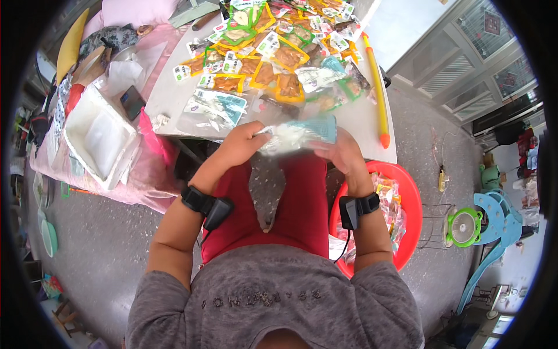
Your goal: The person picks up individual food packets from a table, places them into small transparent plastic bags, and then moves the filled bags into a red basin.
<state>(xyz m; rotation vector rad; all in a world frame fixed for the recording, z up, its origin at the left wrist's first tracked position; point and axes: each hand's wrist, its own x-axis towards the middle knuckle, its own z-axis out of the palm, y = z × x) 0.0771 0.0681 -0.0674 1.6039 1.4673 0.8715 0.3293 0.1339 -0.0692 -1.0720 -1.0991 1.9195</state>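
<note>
Above my lap, near the table's front edge, a clear plastic packet (pixel 298 136) with white contents and a blue end is blurred by motion. My left hand (pixel 246 141) pinches its left end between thumb and fingers. At the blue right end, my right hand (pixel 344 152) holds the packet, its fingers partly hidden and blurred. A similar blue-and-clear packet (pixel 218 107) lies flat on the table (pixel 174 118) beyond my left hand. Another blue-ended packet (pixel 320 76) rests against the pile of yellow-edged food pouches (pixel 285 52).
A yellow tube with orange ends (pixel 377 91) lies along the table's right edge. Below it, a red basin (pixel 412 205) holds several packets. To the left, a white foam box (pixel 102 135) and a phone (pixel 132 103) rest on pink cloth. A green fan (pixel 463 227) stands at right.
</note>
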